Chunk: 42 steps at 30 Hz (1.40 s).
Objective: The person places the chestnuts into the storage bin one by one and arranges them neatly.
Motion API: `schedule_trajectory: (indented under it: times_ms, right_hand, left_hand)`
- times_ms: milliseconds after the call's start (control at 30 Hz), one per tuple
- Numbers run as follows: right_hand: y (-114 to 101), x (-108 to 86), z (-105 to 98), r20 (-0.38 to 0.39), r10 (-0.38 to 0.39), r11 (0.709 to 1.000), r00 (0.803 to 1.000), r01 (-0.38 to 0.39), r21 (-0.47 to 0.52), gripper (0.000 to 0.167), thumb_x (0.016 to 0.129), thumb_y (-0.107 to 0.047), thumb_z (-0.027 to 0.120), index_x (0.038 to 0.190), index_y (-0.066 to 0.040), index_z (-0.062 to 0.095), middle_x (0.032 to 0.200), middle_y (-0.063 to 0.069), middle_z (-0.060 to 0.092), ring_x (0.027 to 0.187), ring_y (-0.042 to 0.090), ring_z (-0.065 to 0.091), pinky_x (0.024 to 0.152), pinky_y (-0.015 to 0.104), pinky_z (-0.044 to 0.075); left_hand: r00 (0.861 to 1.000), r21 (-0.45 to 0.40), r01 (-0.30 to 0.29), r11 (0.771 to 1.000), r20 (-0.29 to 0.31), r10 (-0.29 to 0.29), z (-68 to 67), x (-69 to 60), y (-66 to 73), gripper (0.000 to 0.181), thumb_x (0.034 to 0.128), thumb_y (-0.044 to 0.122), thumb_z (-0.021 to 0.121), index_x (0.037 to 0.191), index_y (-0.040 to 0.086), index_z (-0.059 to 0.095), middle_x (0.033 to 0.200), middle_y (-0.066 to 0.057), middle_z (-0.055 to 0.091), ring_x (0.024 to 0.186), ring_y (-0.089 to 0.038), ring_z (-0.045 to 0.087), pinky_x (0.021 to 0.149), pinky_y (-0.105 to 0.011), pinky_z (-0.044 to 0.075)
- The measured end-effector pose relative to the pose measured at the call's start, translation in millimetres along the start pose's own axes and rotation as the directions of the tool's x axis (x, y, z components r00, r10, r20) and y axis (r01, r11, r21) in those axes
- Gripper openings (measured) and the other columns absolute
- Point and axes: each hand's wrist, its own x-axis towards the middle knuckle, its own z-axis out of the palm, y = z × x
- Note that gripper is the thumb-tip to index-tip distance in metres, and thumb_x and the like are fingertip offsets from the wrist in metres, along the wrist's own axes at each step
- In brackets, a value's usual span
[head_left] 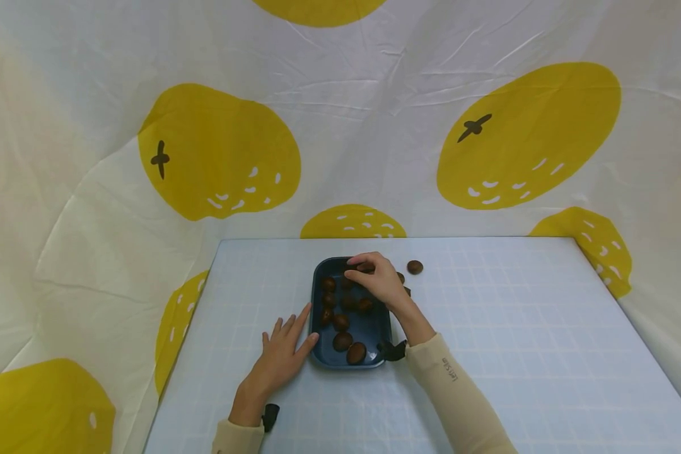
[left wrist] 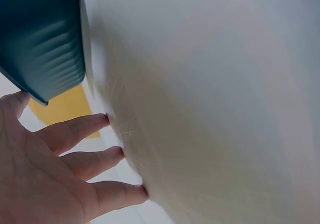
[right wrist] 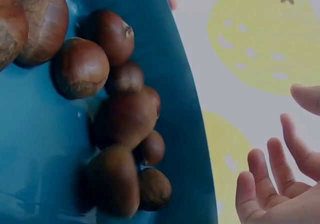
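Note:
A dark blue tray [head_left: 369, 337] stands on the table, with several brown chestnuts [head_left: 342, 341] inside it. My right hand [head_left: 377, 277] is above the tray's far right part. In the right wrist view its thumb stands apart from the loosely bent fingers [right wrist: 260, 171], with nothing between them. Some chestnuts [right wrist: 112, 181] there look blurred. My left hand [head_left: 284, 353] lies at the tray's left side with fingers spread. In the left wrist view, one fingertip [left wrist: 20, 98] touches the tray's rim and other fingertips rest on the tablecloth.
One chestnut [head_left: 415, 267] lies on the table right of the tray's far end. Another chestnut [head_left: 400, 277] is partly hidden by my right hand. The table has a pale checked cloth [head_left: 516, 328]. Behind it hangs a white curtain [head_left: 369, 145] printed with yellow fruit.

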Motion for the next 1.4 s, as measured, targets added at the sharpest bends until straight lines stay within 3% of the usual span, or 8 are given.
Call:
schedule_trajectory:
  times_ms: [233,533,767,867,1067,1400]
  right_hand:
    - [-5,-2.5,-6,-0.020,-0.005,1.000,1.000,0.005,0.024,0.030,0.090,-0.018,0.077,0.116,-0.005,0.071,0.119,0.011,0.060,0.102,0.028,0.059,0.089,0.043,0.049]
    - [-7,-7.3,-29,-0.020,0.010,0.999,1.000,-0.009,0.040,0.036,0.094,-0.017,0.073,0.125,0.002,0.065,0.132,0.017,0.055,0.110,0.036,0.056,0.089,0.043,0.047]
    - [-30,-26.0,-47,-0.065,0.046,0.999,0.997,-0.048,-0.020,0.033,0.095,-0.011,0.070,0.122,0.006,0.065,0.127,0.022,0.059,0.109,0.038,0.058,0.086,0.039,0.050]
    - [-19,-28.5,-54,-0.083,0.054,0.998,0.995,-0.055,-0.019,0.032,0.095,-0.011,0.070,0.122,0.006,0.065,0.126,0.022,0.060,0.109,0.038,0.059,0.085,0.036,0.050]
    - [33,-26.4,-70,-0.122,0.090,0.995,0.988,-0.094,-0.029,0.035,0.094,-0.020,0.073,0.122,-0.001,0.066,0.124,0.021,0.062,0.107,0.036,0.059,0.081,0.036,0.051]
    - [69,-35.9,-86,-0.138,0.182,0.973,0.974,-0.198,-0.114,0.036,0.094,-0.022,0.073,0.121,0.000,0.066,0.131,0.016,0.059,0.107,0.034,0.061,0.086,0.040,0.049]
  left_hand:
    - [1.000,-0.002,0.000,1.000,0.005,0.000,-1.1,0.6,0.6,0.068,0.0987,0.068,0.039,0.159,0.046,0.016,0.156,-0.020,0.036,0.144,-0.053,0.017,0.104,-0.079,0.003]
    - [1.000,-0.003,-0.004,1.000,0.002,0.004,-1.1,1.3,-0.3,0.066,0.0999,0.065,0.041,0.158,0.048,0.015,0.156,-0.020,0.036,0.145,-0.052,0.017,0.105,-0.079,0.003]
    - [1.000,-0.003,0.003,1.000,0.014,-0.003,-0.4,0.7,-1.8,0.069,0.0980,0.070,0.037,0.159,0.047,0.015,0.157,-0.021,0.034,0.145,-0.052,0.015,0.104,-0.079,0.002]
    - [1.000,-0.006,0.010,1.000,0.016,-0.010,-0.6,0.2,-1.4,0.069,0.0979,0.070,0.037,0.159,0.046,0.015,0.157,-0.020,0.034,0.145,-0.053,0.015,0.104,-0.079,0.001]
    - [1.000,0.003,0.016,1.000,0.011,-0.016,0.4,-0.8,-0.7,0.068,0.0989,0.068,0.038,0.159,0.045,0.016,0.156,-0.021,0.035,0.145,-0.053,0.016,0.104,-0.079,0.002]
    - [1.000,0.004,0.012,1.000,0.011,-0.012,0.5,-0.2,-0.6,0.068,0.0988,0.069,0.037,0.159,0.046,0.015,0.157,-0.020,0.035,0.145,-0.052,0.016,0.105,-0.078,0.002]
